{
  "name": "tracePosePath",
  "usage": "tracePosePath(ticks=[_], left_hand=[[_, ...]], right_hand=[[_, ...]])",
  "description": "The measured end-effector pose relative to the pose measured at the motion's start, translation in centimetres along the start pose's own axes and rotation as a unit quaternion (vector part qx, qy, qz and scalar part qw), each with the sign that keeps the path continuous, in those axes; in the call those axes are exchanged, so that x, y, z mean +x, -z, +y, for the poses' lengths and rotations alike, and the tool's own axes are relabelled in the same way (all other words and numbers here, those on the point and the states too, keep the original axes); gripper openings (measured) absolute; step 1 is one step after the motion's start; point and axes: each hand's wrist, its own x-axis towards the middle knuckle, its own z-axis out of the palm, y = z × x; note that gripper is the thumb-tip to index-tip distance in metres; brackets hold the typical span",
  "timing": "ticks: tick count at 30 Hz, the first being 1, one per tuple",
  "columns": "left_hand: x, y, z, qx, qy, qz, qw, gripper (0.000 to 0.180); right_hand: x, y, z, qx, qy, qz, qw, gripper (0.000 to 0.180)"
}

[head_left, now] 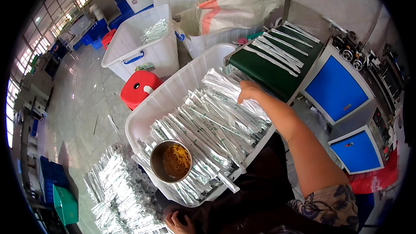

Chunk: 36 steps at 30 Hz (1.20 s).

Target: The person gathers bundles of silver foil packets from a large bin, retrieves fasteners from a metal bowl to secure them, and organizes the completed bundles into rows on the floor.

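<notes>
Dozens of slim silver packets (pixel 203 132) fill a white tub (pixel 142 124) in the head view; the right hand (pixel 250 91) grips a bundle (pixel 222 85) of them beside a green conveyor belt (pixel 277 83). A metal bowl (pixel 157 163) of yellow bands (pixel 177 160) sits atop the packets. The left hand (pixel 177 223) is low, its grip impossible to tell.

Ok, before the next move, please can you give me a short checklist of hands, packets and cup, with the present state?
1. Right hand at the silver bundle: ok, it touches it; firmness of grip, cannot tell.
2. Left hand free: cannot tell, the lower edge cuts it off.
3. Metal cup holding yellow bands: ok, it rests on the packets.
4. All packets inside the white bin: not ok, one sticks out over the near rim.
5. Green belt stopped: cannot tell; several packets lie on it.
</notes>
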Motion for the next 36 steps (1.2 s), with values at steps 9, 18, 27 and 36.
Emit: tracePosePath(ticks=[9, 18, 27, 36], left_hand=[[6.8, -2.6, 9.6, -0.437, -0.038, -0.086, 0.895, 0.028], [19.9, -12.6, 20.2, -0.801, 0.172, -0.152, 0.552, 0.062], [18.1, -8.7, 16.8, -0.759, 0.244, -0.236, 0.556, 0.053], [12.8, -1.3, 12.5, -0.825, 0.207, -0.266, 0.453, 0.047]], right_hand=[[-5.9, 4.2, -1.6, 0.239, 0.126, -0.026, 0.962, 0.071], [-15.8, -4.3, -7.7, 0.095, 0.154, 0.048, 0.982, 0.073], [-9.7, -4.6, -3.2, 0.195, 0.338, 0.221, 0.894, 0.05], [-4.4, -12.5, -4.1, -0.136, 0.327, 0.193, 0.915, 0.015]])
